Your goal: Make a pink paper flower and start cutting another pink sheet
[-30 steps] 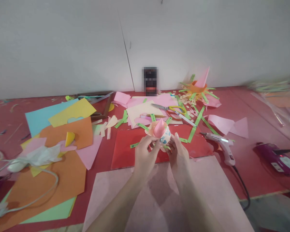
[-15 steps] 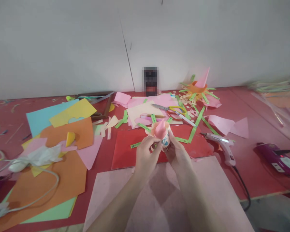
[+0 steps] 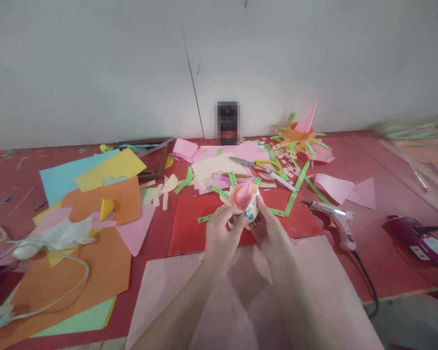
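1. The left hand [image 3: 221, 231] was nearly closed, its thumb and fingers pinching the near left side of a small paper piece.
2. The right hand [image 3: 272, 231] was partly curled, its thumb and fingers at the right side of the same piece; how firmly it gripped could not be told.
3. Between the fingertips sat the piece: a pink cone [image 3: 243, 194] inside a pale printed band [image 3: 253, 208], with green strips [image 3: 219, 191] radiating outward.
4. The step in hand seemed to be setting the band snug round the cone; a next move would call for steady, light pressure, since thin paper could crease.
5. The piece appeared over the far edge of the red board [image 3: 188, 228], midway along it; whether it touched the board was unclear.
6. Past that edge lay scissors [image 3: 271, 165]; by the board's far right corner, a glue gun [image 3: 341, 221].
7. Close to the surface's far edge, right of centre, stood a similar ornament [image 3: 295, 132].
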`<state>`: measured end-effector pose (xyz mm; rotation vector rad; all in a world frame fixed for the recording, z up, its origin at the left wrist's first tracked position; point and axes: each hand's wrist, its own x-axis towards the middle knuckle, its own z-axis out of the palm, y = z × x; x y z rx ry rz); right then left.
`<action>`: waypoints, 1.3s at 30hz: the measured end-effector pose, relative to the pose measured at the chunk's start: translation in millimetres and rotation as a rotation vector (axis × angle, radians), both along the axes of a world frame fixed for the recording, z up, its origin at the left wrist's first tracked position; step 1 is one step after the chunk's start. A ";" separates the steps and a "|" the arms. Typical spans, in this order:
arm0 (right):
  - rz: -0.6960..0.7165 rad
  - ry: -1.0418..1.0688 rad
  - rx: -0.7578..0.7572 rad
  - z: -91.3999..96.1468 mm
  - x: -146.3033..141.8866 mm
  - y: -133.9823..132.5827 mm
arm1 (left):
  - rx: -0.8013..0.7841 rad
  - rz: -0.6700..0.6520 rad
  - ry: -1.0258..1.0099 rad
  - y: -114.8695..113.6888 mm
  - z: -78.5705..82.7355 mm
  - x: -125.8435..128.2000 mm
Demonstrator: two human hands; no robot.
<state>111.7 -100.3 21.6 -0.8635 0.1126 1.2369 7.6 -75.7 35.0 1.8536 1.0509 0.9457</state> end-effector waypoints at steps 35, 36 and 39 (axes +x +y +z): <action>-0.041 -0.163 -0.015 3.2 -4.3 -4.2 | -0.064 -0.004 0.056 -0.4 0.3 1.6; -0.035 -0.165 -0.014 3.9 -4.6 -4.3 | -0.065 -0.004 0.051 -0.5 0.2 1.6; -0.018 -0.186 -0.007 5.9 -5.4 -4.5 | -0.061 -0.012 0.044 -0.7 -0.2 1.4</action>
